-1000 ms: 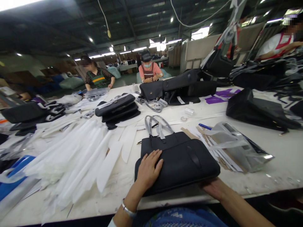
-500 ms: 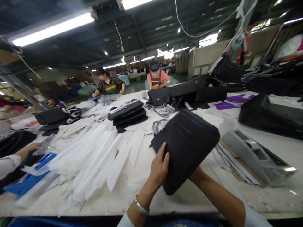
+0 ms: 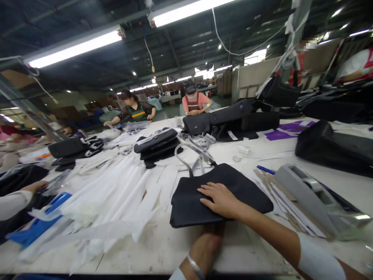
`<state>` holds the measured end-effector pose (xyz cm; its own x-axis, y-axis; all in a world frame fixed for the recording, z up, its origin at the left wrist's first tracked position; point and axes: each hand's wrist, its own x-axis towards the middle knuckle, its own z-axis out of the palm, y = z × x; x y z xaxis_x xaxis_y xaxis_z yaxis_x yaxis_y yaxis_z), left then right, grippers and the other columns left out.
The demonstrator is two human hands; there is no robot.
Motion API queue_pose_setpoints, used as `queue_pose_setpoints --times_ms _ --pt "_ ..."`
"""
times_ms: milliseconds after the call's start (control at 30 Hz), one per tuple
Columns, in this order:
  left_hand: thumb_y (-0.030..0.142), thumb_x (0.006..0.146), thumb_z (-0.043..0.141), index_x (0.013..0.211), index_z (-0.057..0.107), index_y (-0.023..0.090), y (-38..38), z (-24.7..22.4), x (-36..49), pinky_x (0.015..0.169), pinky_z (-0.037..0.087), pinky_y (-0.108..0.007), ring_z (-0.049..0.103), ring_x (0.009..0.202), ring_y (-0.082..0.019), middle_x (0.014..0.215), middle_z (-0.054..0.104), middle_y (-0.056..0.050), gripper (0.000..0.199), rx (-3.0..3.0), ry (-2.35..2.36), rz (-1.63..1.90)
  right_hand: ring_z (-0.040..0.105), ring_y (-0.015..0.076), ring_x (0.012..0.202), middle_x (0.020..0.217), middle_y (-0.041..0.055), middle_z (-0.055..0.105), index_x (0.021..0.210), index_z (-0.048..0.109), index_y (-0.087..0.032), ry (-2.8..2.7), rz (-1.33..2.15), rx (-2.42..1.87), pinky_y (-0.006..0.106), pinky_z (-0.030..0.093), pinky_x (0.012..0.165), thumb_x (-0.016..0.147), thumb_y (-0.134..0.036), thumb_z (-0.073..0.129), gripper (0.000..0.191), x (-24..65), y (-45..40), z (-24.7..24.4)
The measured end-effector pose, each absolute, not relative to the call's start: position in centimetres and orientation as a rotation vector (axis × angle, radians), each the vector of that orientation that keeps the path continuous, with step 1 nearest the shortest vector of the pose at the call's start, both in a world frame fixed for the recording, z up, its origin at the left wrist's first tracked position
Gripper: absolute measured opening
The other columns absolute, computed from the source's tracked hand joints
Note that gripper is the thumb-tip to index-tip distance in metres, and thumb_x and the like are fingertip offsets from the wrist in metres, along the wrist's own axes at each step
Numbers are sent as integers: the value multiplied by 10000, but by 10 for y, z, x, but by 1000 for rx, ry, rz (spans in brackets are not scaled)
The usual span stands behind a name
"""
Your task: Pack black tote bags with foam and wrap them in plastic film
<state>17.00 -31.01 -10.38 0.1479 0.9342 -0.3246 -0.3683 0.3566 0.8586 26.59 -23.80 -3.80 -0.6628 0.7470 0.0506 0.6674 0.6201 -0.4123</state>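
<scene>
A black handbag (image 3: 189,198) lies tilted in front of me, its two handles (image 3: 189,165) in pale wrapping and pointing away toward the far side. My right hand (image 3: 223,200) rests on the bag's upper face, palm down, with the fingers stretched out. Under the bag's near edge is my left hand (image 3: 206,249); its fingers are blurred and partly hidden by the bag, so I cannot tell whether they grip it. A silver bracelet (image 3: 196,267) is on my left wrist.
Left of the bag spread white sheets and strips (image 3: 107,198). A grey tape dispenser (image 3: 309,194) stands at right beside paper pieces (image 3: 288,206). Behind are stacked black bags (image 3: 159,146) and purple pieces (image 3: 288,130). A co-worker's hand (image 3: 37,186) is at far left.
The bag has been turned and lowered toward the table, and its wrapped handles now show. My right hand came from beneath onto its top; my left hand went from its face to underneath.
</scene>
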Motion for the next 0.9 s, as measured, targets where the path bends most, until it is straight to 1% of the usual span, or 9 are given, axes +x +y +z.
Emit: queue_pose_setpoints --times_ms 100,267,333,400,500,567,667,733,900 --pt "342 961 558 1169 613 264 -327 -111 166 906 531 -381 600 1076 -195 1285 582 -82 229 612 1010 1007 388 313 1393 1484 54 478 1418 504 -277 -2622 528 -1197 552 296 1120 964 -530 390 532 266 -240 -66" --pt "331 865 682 1098 679 172 -364 -111 152 925 521 -372 650 1047 -238 1148 675 -104 282 449 952 945 453 304 1351 1437 72 534 1391 534 -252 -2627 386 -1085 532 369 1081 964 -521 411 519 272 -240 -98" --pt "338 793 757 1053 702 117 -385 -102 133 838 549 -323 697 930 -228 1011 711 -127 345 448 890 839 472 301 1334 1431 83 541 1394 530 -241 -2619 286 -1012 516 388 1065 961 -508 431 518 275 -243 -109" --pt "402 784 764 971 712 88 -404 -92 106 654 547 -237 695 714 -164 825 707 -101 369 501 967 834 472 296 1331 1444 88 527 1410 509 -232 -2592 196 -953 498 392 1060 963 -481 443 516 279 -247 -118" --pt "419 835 717 902 695 106 -420 -82 64 486 463 -140 593 533 -69 681 648 -25 322 413 1289 1190 468 297 1330 1445 93 526 1405 513 -208 -2554 116 -902 478 386 1064 958 -454 471 512 282 -252 -125" --pt "361 858 707 1011 669 124 -420 -83 46 561 525 -160 657 645 -93 842 702 -62 285 228 1393 1429 478 301 1319 1429 97 542 1392 527 -194 -2539 92 -888 473 387 1063 951 -455 488 515 283 -253 -127" --pt "265 884 683 1107 617 126 -407 -92 36 835 589 -290 708 973 -200 1170 680 -160 271 19 1279 1597 487 305 1309 1411 99 560 1385 534 -186 -2523 75 -863 472 385 1065 947 -466 491 521 283 -251 -129" --pt "229 905 652 1061 617 119 -395 -98 37 943 560 -329 684 1070 -220 1213 665 -178 194 -60 1176 1676 493 306 1304 1402 99 568 1379 540 -183 -2517 68 -845 470 390 1063 948 -469 490 519 284 -250 -131" --pt "181 942 591 1003 652 143 -372 -100 42 1003 530 -321 694 1023 -155 1183 689 -115 94 -183 1228 1966 510 302 1291 1392 94 578 1360 557 -184 -2495 63 -827 471 403 1057 950 -457 491 497 287 -249 -134"
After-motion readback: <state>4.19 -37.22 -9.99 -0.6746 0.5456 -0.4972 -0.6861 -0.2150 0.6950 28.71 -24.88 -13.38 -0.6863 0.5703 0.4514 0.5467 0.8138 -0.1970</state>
